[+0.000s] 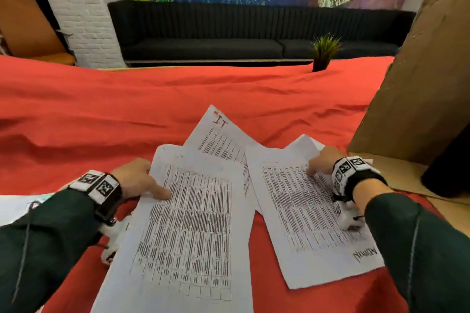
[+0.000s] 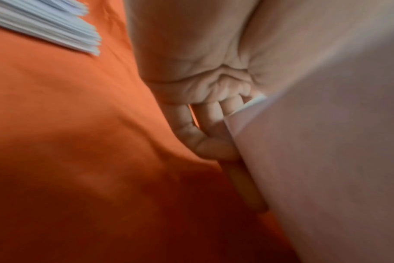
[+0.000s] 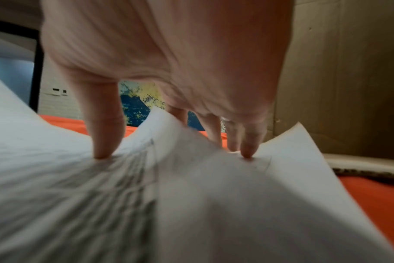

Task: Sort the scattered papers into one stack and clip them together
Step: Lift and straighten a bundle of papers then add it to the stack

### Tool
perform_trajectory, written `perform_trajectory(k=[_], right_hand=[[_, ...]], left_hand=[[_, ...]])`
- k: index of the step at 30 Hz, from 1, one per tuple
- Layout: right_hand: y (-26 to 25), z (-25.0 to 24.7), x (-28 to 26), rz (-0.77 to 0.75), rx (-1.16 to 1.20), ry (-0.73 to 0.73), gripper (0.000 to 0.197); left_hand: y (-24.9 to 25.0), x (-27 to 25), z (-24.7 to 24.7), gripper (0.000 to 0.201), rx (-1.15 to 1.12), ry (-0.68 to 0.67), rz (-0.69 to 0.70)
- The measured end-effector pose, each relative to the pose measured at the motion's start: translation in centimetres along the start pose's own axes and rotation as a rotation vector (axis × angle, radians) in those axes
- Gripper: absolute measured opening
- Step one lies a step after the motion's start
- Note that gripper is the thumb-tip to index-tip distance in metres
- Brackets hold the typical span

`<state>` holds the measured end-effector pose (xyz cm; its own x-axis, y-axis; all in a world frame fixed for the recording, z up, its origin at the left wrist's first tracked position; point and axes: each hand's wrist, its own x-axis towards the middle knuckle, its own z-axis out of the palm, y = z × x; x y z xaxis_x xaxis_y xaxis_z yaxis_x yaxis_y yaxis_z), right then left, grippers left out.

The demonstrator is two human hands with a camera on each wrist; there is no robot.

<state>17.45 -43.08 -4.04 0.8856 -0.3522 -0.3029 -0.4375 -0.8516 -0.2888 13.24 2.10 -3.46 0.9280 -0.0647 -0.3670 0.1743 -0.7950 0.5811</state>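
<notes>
Three printed sheets lie fanned on the red cloth [image 1: 101, 109]. My left hand [image 1: 137, 180] grips the left sheet [image 1: 193, 223] at its left edge, thumb on top and fingers [image 2: 202, 135] curled underneath, with the sheet [image 2: 326, 160] lifted off the cloth. My right hand [image 1: 323, 162] presses straight fingertips on the upper part of the right sheet [image 1: 305, 211]. In the right wrist view the thumb [image 3: 103, 133] and a finger [image 3: 247, 146] push down and the sheet [image 3: 191, 204] buckles up between them. A third sheet [image 1: 218, 134], marked in red, lies behind, partly covered by the other two.
A further pile of papers [image 2: 45, 26] lies on the cloth to my left, at the frame edge [image 1: 12, 206] in the head view. A big cardboard box [image 1: 419, 84] stands close on the right. A small potted plant [image 1: 324, 51] sits at the far edge.
</notes>
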Motion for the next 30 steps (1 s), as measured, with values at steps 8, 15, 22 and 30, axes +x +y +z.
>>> perform_trajectory(k=[8,15,22,30], right_hand=[[-1.2,-1.0,3.2,-0.026,-0.018,-0.046,0.045],[-0.9,-1.6,3.9,-0.055,0.008,0.054,0.035],[-0.6,-1.7,5.4,-0.090,0.045,0.036,0.030],[-1.0,-4.7,3.5,-0.317,0.079,0.286,0.022]], left_hand=[[-1.2,-1.0,1.9,0.024,-0.112,0.045,-0.060],[-0.6,0.1,2.8,0.036,-0.061,0.048,-0.084],[-0.8,0.6,3.0,0.026,-0.098,0.022,-0.054],[-0.2,1.0,3.2,0.025,-0.086,0.045,-0.096]])
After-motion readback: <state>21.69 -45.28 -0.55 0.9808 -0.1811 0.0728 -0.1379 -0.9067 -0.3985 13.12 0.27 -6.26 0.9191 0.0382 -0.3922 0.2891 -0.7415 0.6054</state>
